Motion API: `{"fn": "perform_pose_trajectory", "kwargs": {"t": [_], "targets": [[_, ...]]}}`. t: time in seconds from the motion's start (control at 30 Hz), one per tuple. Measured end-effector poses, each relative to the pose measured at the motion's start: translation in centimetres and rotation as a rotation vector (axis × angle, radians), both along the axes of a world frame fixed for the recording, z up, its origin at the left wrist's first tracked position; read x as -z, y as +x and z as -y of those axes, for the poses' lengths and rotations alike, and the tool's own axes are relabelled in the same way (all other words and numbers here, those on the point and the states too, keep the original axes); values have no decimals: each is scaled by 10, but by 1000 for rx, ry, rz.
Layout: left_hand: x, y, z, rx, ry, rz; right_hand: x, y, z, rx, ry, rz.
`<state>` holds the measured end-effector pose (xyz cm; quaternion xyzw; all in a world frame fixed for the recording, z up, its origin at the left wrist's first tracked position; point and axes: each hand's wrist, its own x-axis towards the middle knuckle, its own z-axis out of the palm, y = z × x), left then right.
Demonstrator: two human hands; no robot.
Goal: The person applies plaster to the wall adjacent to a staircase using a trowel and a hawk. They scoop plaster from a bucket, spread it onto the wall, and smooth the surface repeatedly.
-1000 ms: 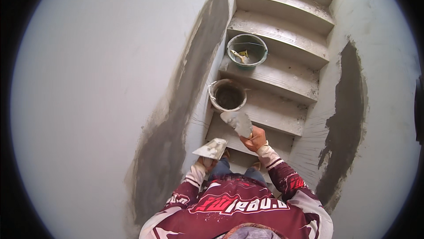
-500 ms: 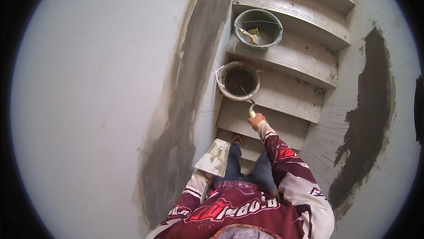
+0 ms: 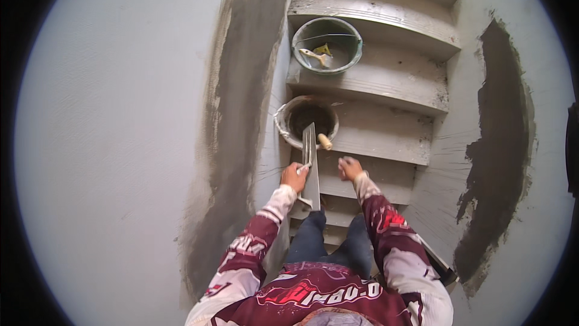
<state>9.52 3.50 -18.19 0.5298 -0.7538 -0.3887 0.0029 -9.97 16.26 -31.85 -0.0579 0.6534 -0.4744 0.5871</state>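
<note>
My left hand (image 3: 294,177) is closed round the handle of a plastering trowel (image 3: 314,184). Its long metal blade is turned almost edge-on, and its far end overlaps the near rim of a mortar bucket (image 3: 281,131). Dark grey mortar (image 3: 322,118) lies inside that bucket. A small pointing trowel's pale handle (image 3: 325,141) leans over the bucket's near right rim; its blade is hidden. To the right of the plastering trowel, my right hand (image 3: 348,168) hangs over a step, apart from both tools. Its fingers are curled, with nothing visible in them.
A green bucket (image 3: 357,54) with a paintbrush (image 3: 315,56) in it stands on a higher step. Stairs (image 3: 386,75) climb away between two walls. Dark patches of mortar mark the left wall (image 3: 238,97) and the right wall (image 3: 500,121). My legs (image 3: 310,238) stand below the buckets.
My right hand has let go of the pointing trowel, which now rests at the bucket. My left hand has brought the plastering trowel forward to the bucket and turned its blade edge-on. The view has shifted slightly.
</note>
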Motion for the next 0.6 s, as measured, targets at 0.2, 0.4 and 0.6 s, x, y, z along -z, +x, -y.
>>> {"fn": "perform_pose_trajectory", "kwargs": {"t": [0.2, 0.4, 0.6], "targets": [[53, -76, 64, 15, -58, 223, 41, 34, -272, -250, 501, -476], [151, -100, 122, 129, -299, 325, -31, 100, -432, -301, 1093, -296], [120, -116, 98, 281, -216, 489, -73, 162, -435, -152, 1030, -200]]}}
